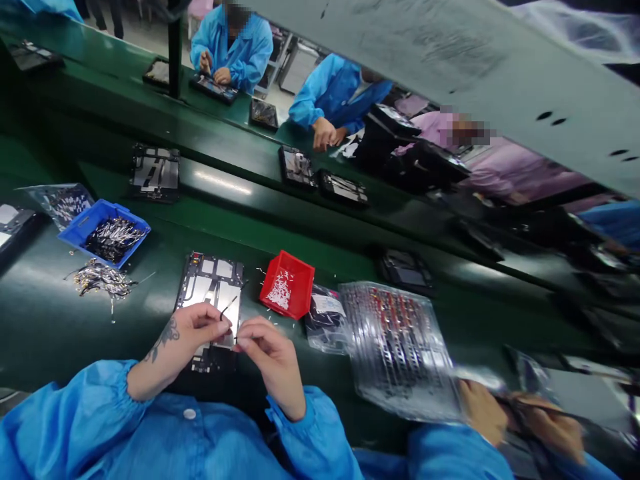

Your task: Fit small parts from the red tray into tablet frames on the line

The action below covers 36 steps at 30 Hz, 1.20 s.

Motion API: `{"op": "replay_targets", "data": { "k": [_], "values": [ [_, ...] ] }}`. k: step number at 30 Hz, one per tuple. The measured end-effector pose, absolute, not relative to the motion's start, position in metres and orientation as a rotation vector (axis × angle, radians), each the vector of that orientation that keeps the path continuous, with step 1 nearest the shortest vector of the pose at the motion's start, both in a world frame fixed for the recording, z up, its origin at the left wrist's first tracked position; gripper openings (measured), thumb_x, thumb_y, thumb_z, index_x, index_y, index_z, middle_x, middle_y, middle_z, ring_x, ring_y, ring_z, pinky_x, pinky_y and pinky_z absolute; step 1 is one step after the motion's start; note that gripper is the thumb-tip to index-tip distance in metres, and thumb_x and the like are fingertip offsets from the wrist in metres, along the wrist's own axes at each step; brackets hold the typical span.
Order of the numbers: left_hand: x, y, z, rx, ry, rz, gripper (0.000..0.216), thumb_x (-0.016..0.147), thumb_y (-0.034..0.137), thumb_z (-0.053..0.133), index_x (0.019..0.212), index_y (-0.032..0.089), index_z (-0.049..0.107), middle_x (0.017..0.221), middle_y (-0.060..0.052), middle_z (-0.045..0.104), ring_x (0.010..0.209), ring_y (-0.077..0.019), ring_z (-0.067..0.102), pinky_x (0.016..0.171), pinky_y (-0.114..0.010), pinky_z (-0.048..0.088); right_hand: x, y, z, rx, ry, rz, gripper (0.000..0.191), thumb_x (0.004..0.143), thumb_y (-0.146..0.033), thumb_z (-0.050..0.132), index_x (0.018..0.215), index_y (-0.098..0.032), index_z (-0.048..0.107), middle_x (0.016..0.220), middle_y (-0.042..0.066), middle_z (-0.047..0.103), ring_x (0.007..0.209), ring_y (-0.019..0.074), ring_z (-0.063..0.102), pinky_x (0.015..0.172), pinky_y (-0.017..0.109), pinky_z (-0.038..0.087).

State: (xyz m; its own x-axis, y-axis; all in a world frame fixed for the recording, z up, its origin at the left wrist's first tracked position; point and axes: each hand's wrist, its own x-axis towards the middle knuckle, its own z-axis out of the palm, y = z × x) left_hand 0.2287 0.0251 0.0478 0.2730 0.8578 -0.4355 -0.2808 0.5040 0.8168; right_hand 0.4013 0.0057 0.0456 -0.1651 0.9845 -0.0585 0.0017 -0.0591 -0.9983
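My left hand (203,327) is closed in a pinch on a thin black cable (229,307), whose free end sticks up past the fingertips. Just to its right, my right hand (270,350) is also pinched, on what looks like the lower end of that cable; the fingers partly hide it. Beneath both hands lies an opened tablet-like device (203,287) with silver plates and a black frame. My left hand covers part of its lower half.
Left is a blue bin (135,252) of small cables, with a cable pile (103,279) before it. A red bin (305,283) of white bits stands right, near a bagged part (325,323) and stacked clear trays (400,347). A co-worker's hands (483,410) are at far right.
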Motion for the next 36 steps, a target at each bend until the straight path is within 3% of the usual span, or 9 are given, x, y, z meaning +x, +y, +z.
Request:
{"op": "replay_targets", "data": {
  "k": [3, 8, 13, 18, 36],
  "values": [
    [0.229, 0.027, 0.048, 0.705, 1.019, 0.82, 0.025, 0.067, 0.037, 0.075, 0.068, 0.015, 0.062, 0.06, 0.001, 0.064, 0.062, -0.0135, 0.061, 0.064, -0.026, 0.049, 0.401, 0.008, 0.047, -1.224, -1.365, 1.359, 0.01, 0.082, -0.03, 0.066, 0.082, -0.019, 0.067, 0.08, 0.003, 0.062, 0.071, 0.0133, 0.061, 0.062, 0.024, 0.055],
    [0.227, 0.029, 0.046, 0.908, 1.076, 0.798, 0.015, 0.071, 0.03, 0.068, 0.071, 0.016, 0.064, 0.065, 0.0, 0.065, 0.066, -0.0142, 0.06, 0.066, -0.025, 0.048, 0.402, 0.009, 0.055, -1.262, -1.618, 1.161, 0.004, 0.085, -0.021, 0.061, 0.082, -0.02, 0.059, 0.079, 0.001, 0.065, 0.075, 0.0143, 0.062, 0.069, 0.026, 0.052],
    [0.226, 0.029, 0.051, 1.151, 1.162, 0.799, 0.012, 0.075, 0.027, 0.061, 0.07, 0.017, 0.066, 0.066, 0.0, 0.065, 0.065, -0.0135, 0.058, 0.062, -0.023, 0.044, 0.404, 0.013, 0.062, -1.167, -1.937, 0.91, 0.017, 0.088, -0.011, 0.049, 0.075, -0.021, 0.048, 0.079, 0.001, 0.064, 0.075, 0.0142, 0.059, 0.069, 0.028, 0.046],
    [0.226, 0.029, 0.057, 1.242, 1.196, 0.769, 0.014, 0.076, 0.027, 0.059, 0.071, 0.018, 0.068, 0.065, 0.0, 0.066, 0.063, -0.0132, 0.058, 0.061, -0.022, 0.043, 0.403, 0.015, 0.06, -1.181, -1.964, 0.872, 0.023, 0.088, -0.011, 0.049, 0.069, -0.021, 0.04, 0.076, 0.0, 0.061, 0.071, 0.0131, 0.057, 0.067, 0.026, 0.044],
    [0.224, 0.03, 0.053, 1.347, 1.201, 0.759, 0.014, 0.08, 0.021, 0.056, 0.075, 0.017, 0.069, 0.065, 0.002, 0.065, 0.06, -0.0107, 0.056, 0.057, -0.019, 0.041, 0.399, 0.014, 0.057, -1.212, -1.999, 0.765, 0.028, 0.09, -0.013, 0.051, 0.067, -0.021, 0.037, 0.077, 0.0, 0.062, 0.07, 0.0129, 0.055, 0.064, 0.026, 0.041]
  ]
}}
